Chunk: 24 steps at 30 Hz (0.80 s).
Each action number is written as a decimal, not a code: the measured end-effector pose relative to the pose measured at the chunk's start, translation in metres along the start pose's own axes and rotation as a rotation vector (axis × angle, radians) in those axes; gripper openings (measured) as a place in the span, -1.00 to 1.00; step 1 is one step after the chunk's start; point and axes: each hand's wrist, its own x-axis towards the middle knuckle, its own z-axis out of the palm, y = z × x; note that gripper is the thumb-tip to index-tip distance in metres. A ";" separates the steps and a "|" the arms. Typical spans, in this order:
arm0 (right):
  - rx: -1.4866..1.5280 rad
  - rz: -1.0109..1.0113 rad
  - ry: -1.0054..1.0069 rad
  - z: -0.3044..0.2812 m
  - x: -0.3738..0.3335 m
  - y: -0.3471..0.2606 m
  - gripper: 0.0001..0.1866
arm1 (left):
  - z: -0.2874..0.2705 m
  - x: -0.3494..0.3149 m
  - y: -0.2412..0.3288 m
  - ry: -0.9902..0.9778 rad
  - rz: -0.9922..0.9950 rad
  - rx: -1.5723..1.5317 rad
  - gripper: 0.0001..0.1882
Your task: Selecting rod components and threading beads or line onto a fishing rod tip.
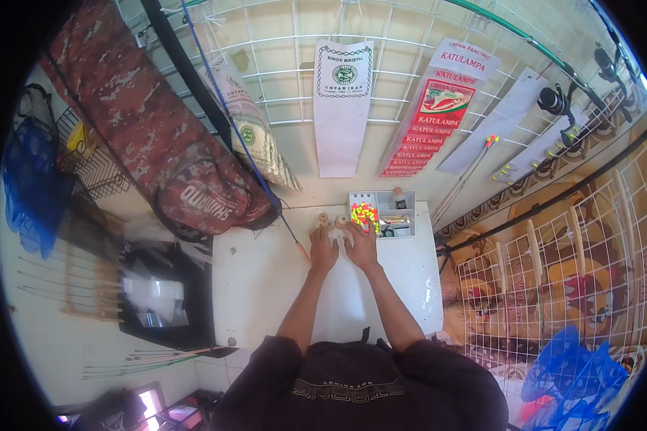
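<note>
Both of my hands are over the far part of a white tabletop [266, 302]. My left hand [323, 251] has its thumb apart from its fingers, and the fingertips touch small pale round pieces [323, 217] that look like rings or little spools. Close by, my right hand [361, 248] also has its fingers apart, with the fingertips at another pale round piece [341, 220] and beside the box. That grey compartment box [384, 193] holds many small red and yellow pieces [364, 212], a small dark-capped bottle [400, 203] and other small items.
Fishing gear surrounds the table. A blue rod [273, 194] with a wooden-looking handle leans at the left, beside a reddish camouflage bag [194, 194]. Hanging packets [343, 108] and a white wire grid [280, 43] cover the wall. Reels [553, 100] and blue netting [575, 373] are at the right.
</note>
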 end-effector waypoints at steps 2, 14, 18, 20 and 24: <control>-0.032 -0.021 0.007 0.013 0.007 0.033 -0.58 | 0.007 0.014 0.015 -0.058 -0.031 -0.044 -0.50; -0.028 -0.088 0.005 0.011 0.041 0.043 -0.54 | 0.031 0.044 0.007 -0.199 -0.182 0.192 -0.48; -0.002 -0.122 0.039 0.006 0.037 0.042 -0.56 | 0.031 0.045 0.008 -0.218 -0.229 0.227 -0.55; -0.004 -0.120 0.074 0.002 0.036 0.042 -0.58 | 0.028 0.046 0.010 -0.215 -0.222 0.228 -0.57; 0.086 -0.094 0.177 -0.010 0.030 0.036 -0.58 | 0.018 0.037 0.018 -0.057 -0.207 0.092 -0.61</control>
